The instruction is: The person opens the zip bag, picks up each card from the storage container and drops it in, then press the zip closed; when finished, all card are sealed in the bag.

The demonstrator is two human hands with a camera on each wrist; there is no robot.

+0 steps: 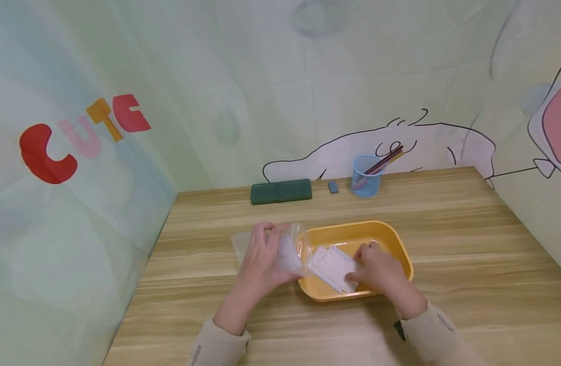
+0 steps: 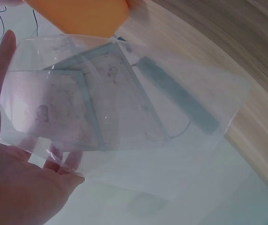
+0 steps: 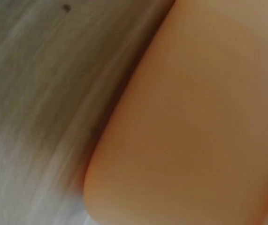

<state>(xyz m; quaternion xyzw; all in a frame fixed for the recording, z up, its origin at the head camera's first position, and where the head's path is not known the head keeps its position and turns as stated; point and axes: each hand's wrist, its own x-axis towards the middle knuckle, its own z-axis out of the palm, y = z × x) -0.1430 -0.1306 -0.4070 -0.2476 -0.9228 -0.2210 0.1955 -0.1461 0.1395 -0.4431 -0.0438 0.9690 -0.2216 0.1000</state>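
A clear plastic bag (image 2: 185, 154) with white, blue-edged cards (image 2: 110, 89) inside is gripped in my left hand (image 1: 262, 259). Its mouth end tilts over the left rim of a yellow-orange tray (image 1: 321, 295). In the left wrist view my thumb and fingers lie on either side of the bag. More pale rectangular cards (image 1: 334, 269) lie overlapping in the tray. My right hand (image 1: 381, 267) reaches over the tray's right side and holds these cards near their right edge, thumb below and fingers above. The right wrist view shows only the blurred tray and tabletop.
Behind the tray, a dark green case (image 1: 281, 192), a small blue-grey eraser (image 1: 333, 187) and a light blue cup (image 1: 365, 185) with pencils stand along the back edge of the wooden table (image 1: 481, 244). Printed cloth walls rise behind and at both sides.
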